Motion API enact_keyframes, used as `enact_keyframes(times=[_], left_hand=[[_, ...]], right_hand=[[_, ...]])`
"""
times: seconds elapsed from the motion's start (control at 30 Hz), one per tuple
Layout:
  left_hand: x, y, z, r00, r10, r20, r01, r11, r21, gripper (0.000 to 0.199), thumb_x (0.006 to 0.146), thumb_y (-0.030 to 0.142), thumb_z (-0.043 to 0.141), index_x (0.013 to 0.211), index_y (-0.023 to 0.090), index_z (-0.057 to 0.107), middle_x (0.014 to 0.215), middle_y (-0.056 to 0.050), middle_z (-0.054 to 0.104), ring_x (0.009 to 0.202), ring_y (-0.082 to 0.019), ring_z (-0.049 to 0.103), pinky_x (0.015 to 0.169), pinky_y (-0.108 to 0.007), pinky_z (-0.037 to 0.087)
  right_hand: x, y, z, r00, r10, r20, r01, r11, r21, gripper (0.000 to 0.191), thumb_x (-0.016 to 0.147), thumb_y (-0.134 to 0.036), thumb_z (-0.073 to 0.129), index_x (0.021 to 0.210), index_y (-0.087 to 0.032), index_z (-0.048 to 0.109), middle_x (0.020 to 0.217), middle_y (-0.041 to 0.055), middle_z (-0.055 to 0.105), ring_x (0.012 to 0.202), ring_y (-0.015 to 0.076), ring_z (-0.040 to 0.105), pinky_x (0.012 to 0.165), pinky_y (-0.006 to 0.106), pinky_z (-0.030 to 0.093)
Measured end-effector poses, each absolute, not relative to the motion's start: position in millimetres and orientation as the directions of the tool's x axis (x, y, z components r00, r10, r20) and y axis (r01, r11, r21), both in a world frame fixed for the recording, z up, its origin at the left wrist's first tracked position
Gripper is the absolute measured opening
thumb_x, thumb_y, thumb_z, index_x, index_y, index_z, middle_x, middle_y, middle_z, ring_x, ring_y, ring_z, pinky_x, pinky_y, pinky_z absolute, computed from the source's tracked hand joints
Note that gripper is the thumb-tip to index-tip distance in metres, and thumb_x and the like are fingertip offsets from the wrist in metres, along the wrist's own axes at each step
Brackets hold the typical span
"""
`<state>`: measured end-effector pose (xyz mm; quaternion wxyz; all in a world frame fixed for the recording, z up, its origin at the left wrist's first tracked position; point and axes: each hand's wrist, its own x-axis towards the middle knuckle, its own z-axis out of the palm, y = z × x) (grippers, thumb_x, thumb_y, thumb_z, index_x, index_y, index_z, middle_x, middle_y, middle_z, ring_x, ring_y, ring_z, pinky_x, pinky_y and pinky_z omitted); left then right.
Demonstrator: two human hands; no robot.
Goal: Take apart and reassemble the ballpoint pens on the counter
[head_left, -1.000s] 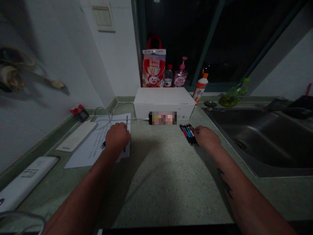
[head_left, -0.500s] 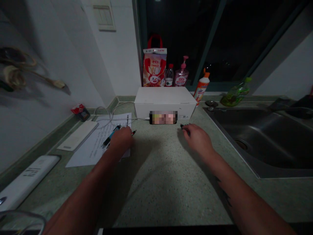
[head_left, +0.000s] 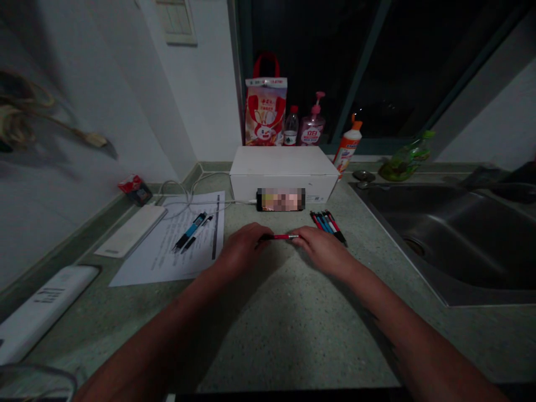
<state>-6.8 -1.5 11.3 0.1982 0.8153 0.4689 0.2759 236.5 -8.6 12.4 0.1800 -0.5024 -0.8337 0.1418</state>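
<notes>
"While you scan the bench (head_left: 268, 335), what's biggest?"
"Sink (head_left: 456, 234) at right, white box (head_left: 285, 161) at the back, printed paper (head_left: 144, 265) at left."
"And the hands?"
"Left hand (head_left: 245, 245) and right hand (head_left: 320, 248) are close together, the right near a row of pens (head_left: 328, 224); two pens (head_left: 192, 230) lie on the paper."
"Each grip?"
"Narrow, holding one red pen (head_left: 281, 237) between them: left at its dark end, right at the silver end."

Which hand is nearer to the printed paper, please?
Left. The left hand is just right of the printed paper; the right hand is farther right, at the far end of the red pen.
</notes>
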Motion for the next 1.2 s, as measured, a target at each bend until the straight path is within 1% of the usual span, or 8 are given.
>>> enact_keyframes(times=[0.17,0.37,0.47,0.53,0.7,0.83,1.0,1.2], left_hand=[[-6,-4,20,0.369,0.903,0.222,0.689,-0.426,0.586,0.021,0.095,0.025,0.061,0.106,0.023,0.078,0.102,-0.007,0.077,0.096,-0.025,0.069,0.086,-0.037,0.05],[2,-9,20,0.301,0.952,0.044,0.68,-0.247,0.69,0.04,0.103,0.036,0.044,0.079,0.021,0.073,0.074,-0.005,0.074,0.075,-0.023,0.067,0.079,-0.036,0.049],[2,-7,16,0.259,0.964,0.064,0.631,-0.219,0.744,0.021,0.094,0.034,0.058,0.1,0.021,0.073,0.09,-0.006,0.078,0.077,-0.022,0.067,0.075,-0.034,0.049],[1,-6,14,0.241,0.966,0.093,0.597,-0.224,0.77,0.03,0.087,0.03,0.066,0.115,0.021,0.07,0.102,-0.006,0.078,0.08,-0.021,0.068,0.074,-0.032,0.05],[0,-6,14,0.256,0.965,0.051,0.667,-0.215,0.714,0.032,0.099,0.041,0.051,0.084,0.02,0.07,0.078,-0.005,0.074,0.074,-0.021,0.066,0.072,-0.033,0.047],[2,-6,13,0.236,0.968,0.087,0.61,-0.218,0.762,0.026,0.088,0.033,0.068,0.111,0.021,0.07,0.099,-0.004,0.077,0.08,-0.019,0.068,0.073,-0.03,0.049],[3,-7,12,0.282,0.958,0.053,0.672,-0.237,0.702,0.032,0.1,0.039,0.051,0.085,0.02,0.071,0.081,-0.006,0.074,0.079,-0.022,0.068,0.075,-0.033,0.048],[4,-6,8,0.314,0.942,0.117,0.622,-0.298,0.724,0.021,0.092,0.035,0.065,0.106,0.022,0.073,0.1,-0.006,0.077,0.086,-0.021,0.069,0.078,-0.031,0.05]], right_hand=[[237,-10,18,-0.462,0.877,0.13,0.709,0.454,-0.54,0.026,0.104,-0.024,0.053,0.117,-0.025,0.075,0.113,0.0073,0.078,0.104,0.0234,0.072,0.089,0.036,0.054],[234,-15,19,-0.463,0.861,0.21,0.736,0.505,-0.45,0.023,0.104,-0.024,0.055,0.115,-0.025,0.075,0.106,0.0066,0.078,0.099,0.0235,0.072,0.087,0.036,0.054],[235,-14,18,-0.454,0.863,0.219,0.755,0.504,-0.419,0.023,0.105,-0.024,0.056,0.115,-0.025,0.075,0.106,0.0068,0.078,0.1,0.0236,0.072,0.087,0.037,0.055],[236,-13,18,-0.443,0.871,0.212,0.767,0.491,-0.414,0.022,0.105,-0.024,0.056,0.116,-0.025,0.075,0.108,0.0069,0.078,0.101,0.0239,0.072,0.088,0.037,0.055],[235,-13,18,-0.433,0.881,0.193,0.777,0.473,-0.415,0.022,0.105,-0.025,0.056,0.117,-0.024,0.074,0.111,0.0069,0.078,0.104,0.0237,0.072,0.09,0.036,0.055],[234,-14,17,-0.444,0.871,0.211,0.768,0.491,-0.412,0.022,0.105,-0.025,0.056,0.117,-0.024,0.074,0.108,0.0062,0.078,0.102,0.0235,0.072,0.089,0.036,0.055],[234,-14,17,-0.447,0.871,0.206,0.765,0.491,-0.416,0.022,0.105,-0.025,0.057,0.117,-0.023,0.075,0.11,0.0075,0.077,0.103,0.0248,0.072,0.09,0.039,0.055],[233,-14,17,-0.47,0.854,0.222,0.758,0.519,-0.395,0.021,0.105,-0.026,0.057,0.116,-0.024,0.075,0.107,0.0069,0.077,0.102,0.0234,0.071,0.087,0.036,0.055]])
